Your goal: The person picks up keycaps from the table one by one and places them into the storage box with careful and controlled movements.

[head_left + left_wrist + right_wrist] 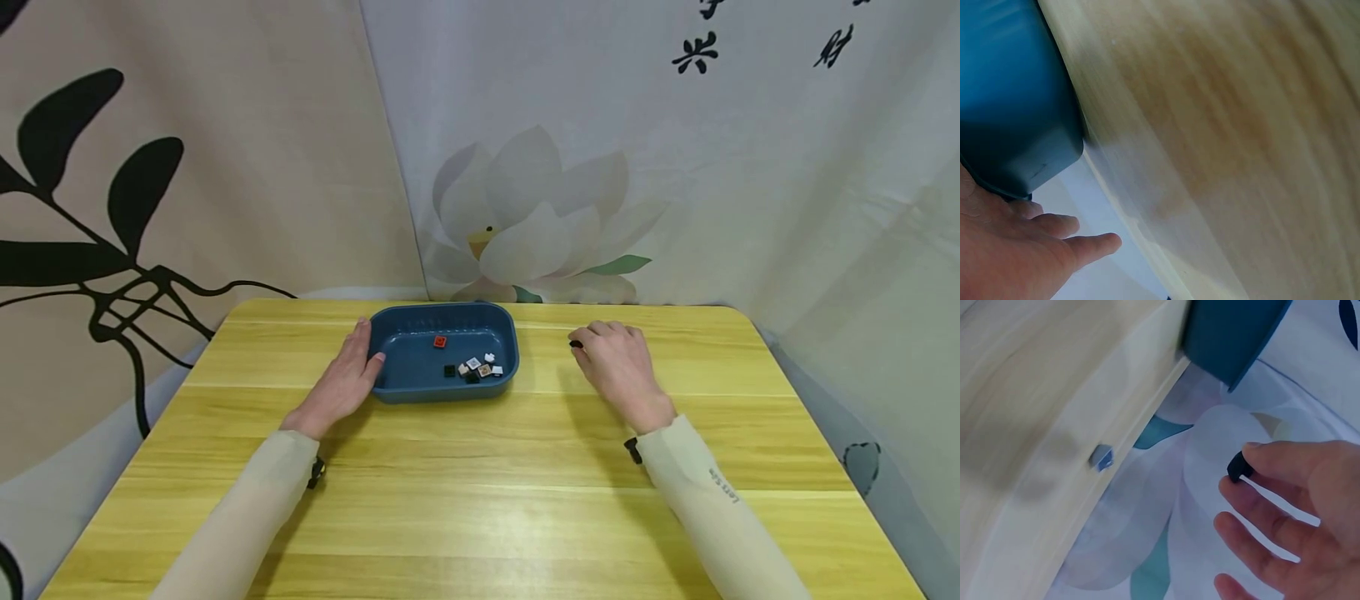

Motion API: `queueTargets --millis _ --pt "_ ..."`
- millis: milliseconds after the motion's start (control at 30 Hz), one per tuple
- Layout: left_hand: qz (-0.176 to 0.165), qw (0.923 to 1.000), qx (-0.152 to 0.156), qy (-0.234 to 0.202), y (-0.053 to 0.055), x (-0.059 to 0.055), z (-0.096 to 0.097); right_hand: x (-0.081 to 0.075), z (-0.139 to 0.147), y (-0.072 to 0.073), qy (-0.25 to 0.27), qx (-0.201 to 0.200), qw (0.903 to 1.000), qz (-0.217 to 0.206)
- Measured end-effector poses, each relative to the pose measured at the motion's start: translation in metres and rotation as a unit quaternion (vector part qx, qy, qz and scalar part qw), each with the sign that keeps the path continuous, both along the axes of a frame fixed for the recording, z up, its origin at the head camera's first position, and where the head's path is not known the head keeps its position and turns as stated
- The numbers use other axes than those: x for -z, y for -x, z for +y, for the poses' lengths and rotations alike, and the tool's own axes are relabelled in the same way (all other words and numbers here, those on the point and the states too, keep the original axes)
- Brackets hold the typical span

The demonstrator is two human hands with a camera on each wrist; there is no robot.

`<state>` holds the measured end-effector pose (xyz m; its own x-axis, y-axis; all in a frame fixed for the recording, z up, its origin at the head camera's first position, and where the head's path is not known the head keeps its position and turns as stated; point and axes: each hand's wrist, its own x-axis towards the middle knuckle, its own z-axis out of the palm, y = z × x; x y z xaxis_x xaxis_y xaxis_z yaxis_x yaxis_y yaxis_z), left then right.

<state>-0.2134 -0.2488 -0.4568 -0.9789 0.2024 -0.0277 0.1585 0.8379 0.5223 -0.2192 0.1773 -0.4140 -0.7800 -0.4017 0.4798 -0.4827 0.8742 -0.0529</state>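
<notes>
A dark blue rectangular tray stands near the table's far edge. In it lie several small keycap-like pieces: a red one by itself, and black, white and beige ones grouped toward the near right corner. My left hand rests against the tray's left side, fingers extended and thumb at the rim. Right of the tray, my right hand is raised over the table. Its thumb and index finger pinch a small black piece, the other fingers loosely bent.
A small pale bluish piece sits on the wooden table close to its far edge, hidden behind my right hand in the head view. Behind the table hangs a printed cloth with flowers and characters.
</notes>
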Motion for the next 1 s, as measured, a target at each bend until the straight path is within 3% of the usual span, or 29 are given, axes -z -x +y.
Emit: queueTargets --millis 400,1000 --pt "-0.002 1.0 0.006 -0.002 0.0 -0.001 0.002 -0.014 -0.029 -0.005 0.007 -0.019 0.9998 0.001" --pt "-0.002 1.0 0.003 -0.001 0.0 -0.003 0.001 -0.019 -0.076 -0.007 0.014 -0.051 0.9986 0.004"
